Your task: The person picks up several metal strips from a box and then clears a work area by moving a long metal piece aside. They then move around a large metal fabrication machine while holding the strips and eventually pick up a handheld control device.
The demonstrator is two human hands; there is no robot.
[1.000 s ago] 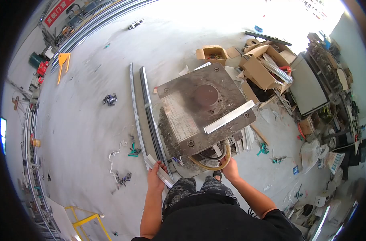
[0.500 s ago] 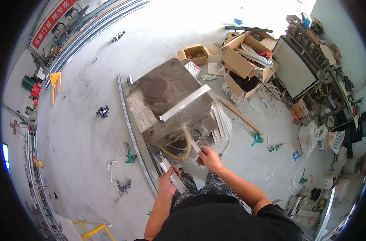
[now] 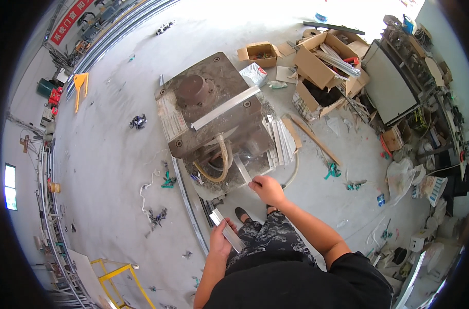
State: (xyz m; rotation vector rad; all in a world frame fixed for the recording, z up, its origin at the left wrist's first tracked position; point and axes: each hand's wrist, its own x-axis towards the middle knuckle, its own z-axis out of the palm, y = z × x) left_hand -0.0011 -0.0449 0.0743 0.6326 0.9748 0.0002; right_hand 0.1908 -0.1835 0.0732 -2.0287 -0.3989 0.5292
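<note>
My left hand (image 3: pixel 221 239) is closed around a short bundle of silver metal profile pieces (image 3: pixel 230 235) held low in front of my legs. Between the fingers of my right hand (image 3: pixel 268 190) is the near end of a thin silver metal strip (image 3: pixel 241 170). Its far end reaches to the front opening of a grimy brown machine (image 3: pixel 214 116), beside a yellowish hose (image 3: pixel 226 157); whether it touches inside I cannot tell. Across the machine's top lies a longer silver profile (image 3: pixel 225 107). A stack of pale strips (image 3: pixel 280 141) stands at its right side.
A long metal rail (image 3: pixel 189 203) runs along the floor left of the machine. Cardboard boxes (image 3: pixel 317 72) with offcuts stand at the back right. A wooden stick (image 3: pixel 317 140) and green scraps (image 3: pixel 332 171) lie to the right. A yellow frame (image 3: pixel 116 273) is at the lower left.
My view has shifted, so the machine sits higher and slightly left, and my feet now show. The strip in my right hand has its tip closer to the machine's front. Both hands keep their grip.
</note>
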